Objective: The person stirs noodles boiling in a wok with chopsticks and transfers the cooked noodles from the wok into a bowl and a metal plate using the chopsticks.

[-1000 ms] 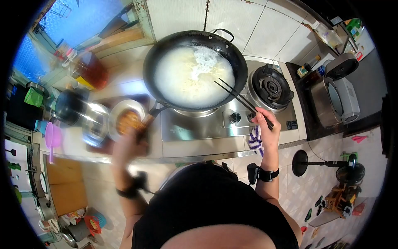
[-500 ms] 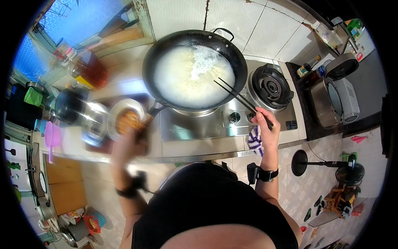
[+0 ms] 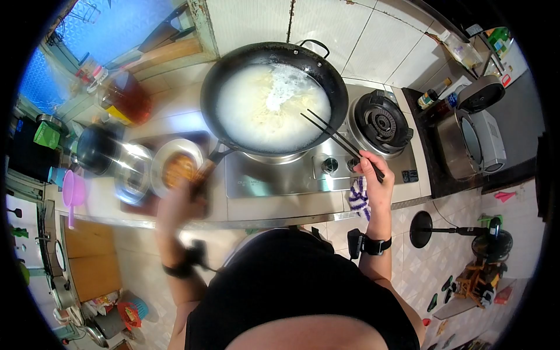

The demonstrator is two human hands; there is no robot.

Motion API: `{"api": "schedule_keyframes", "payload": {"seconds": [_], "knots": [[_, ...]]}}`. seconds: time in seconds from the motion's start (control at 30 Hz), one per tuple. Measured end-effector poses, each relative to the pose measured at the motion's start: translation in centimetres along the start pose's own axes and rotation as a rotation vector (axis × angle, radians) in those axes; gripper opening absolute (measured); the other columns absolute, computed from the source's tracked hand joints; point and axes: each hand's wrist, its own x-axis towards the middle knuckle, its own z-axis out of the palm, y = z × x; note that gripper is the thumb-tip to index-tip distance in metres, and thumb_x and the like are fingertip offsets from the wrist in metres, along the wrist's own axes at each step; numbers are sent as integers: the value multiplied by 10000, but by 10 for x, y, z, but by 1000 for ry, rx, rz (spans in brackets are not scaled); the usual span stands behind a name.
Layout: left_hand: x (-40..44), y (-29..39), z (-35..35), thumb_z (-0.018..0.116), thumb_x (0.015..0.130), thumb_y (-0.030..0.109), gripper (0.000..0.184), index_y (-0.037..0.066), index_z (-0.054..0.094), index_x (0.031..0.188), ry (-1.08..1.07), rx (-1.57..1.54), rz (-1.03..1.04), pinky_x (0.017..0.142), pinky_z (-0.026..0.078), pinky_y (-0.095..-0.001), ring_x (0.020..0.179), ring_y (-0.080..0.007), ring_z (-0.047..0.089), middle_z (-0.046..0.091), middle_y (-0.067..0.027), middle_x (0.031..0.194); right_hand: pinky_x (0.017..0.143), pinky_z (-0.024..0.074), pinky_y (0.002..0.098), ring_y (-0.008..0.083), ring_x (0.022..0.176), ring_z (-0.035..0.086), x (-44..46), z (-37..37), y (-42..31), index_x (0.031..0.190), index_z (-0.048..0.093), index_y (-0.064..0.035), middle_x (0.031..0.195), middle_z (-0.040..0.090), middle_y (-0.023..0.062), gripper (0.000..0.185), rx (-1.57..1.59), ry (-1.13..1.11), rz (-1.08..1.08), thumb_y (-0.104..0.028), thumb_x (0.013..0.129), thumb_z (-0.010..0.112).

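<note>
A large black wok (image 3: 211, 116) sits on the stove, holding cloudy whitish water with pale noodles (image 3: 277, 116) and a patch of white foam. My left hand (image 3: 178, 204), somewhat blurred, is closed around the end of the wok handle (image 3: 205, 170). In my right hand (image 3: 377, 178) is a pair of black chopsticks (image 3: 332, 134), their tips over the right part of the wok. Beside my left hand is a bowl (image 3: 162, 153) with orange-brown food in it.
The stove's other burner (image 3: 382, 119) is to the right, with a striped cloth (image 3: 360, 197) at the counter edge. On the left are a jug of dark red liquid (image 3: 129, 96), a clear bowl (image 3: 132, 178) and a pink ladle (image 3: 74, 189). A steel cooker (image 3: 458, 143) stands far right.
The foam in the wok has shrunk and shifted slightly. Both hands and the chopsticks keep about the same places.
</note>
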Motion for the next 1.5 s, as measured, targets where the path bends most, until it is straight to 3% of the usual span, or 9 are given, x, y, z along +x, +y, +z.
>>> {"api": "schedule_keyframes", "payload": {"seconds": [0.97,1.03,1.23,1.33,1.5], "knots": [[2,-2,0,755,727,232,409,-42,501,892,-7,9,1,636,493,-440,758,-411,635,620,-271,759,696,491,223,131,757,638,0,0,1,1065,650,22,888,589,57,218,-4,1,-10,-119,900,628],[5,-7,3,675,697,263,378,25,533,955,-53,-8,-60,642,506,-442,737,-376,626,624,-221,813,697,491,223,130,758,637,0,1,0,1068,651,20,889,591,56,220,-10,0,-13,-120,899,630],[4,-8,5,662,701,247,363,17,540,954,-36,-2,-41,647,508,-440,745,-376,628,625,-226,814,697,490,226,127,763,635,-1,0,-1,1066,653,16,888,593,54,217,-23,-5,-11,-120,899,630],[2,-1,0,760,726,252,418,-37,498,876,-8,-3,-2,629,498,-439,747,-409,635,616,-274,754,698,490,224,128,762,635,-1,0,-2,1065,654,14,895,593,57,211,-29,-7,-11,-113,899,628],[1,-1,0,763,722,255,426,-35,496,885,0,-10,6,628,497,-443,759,-408,632,616,-268,759,700,494,226,130,767,636,0,1,0,1064,655,16,908,592,63,206,-14,3,6,-102,898,624]]}}
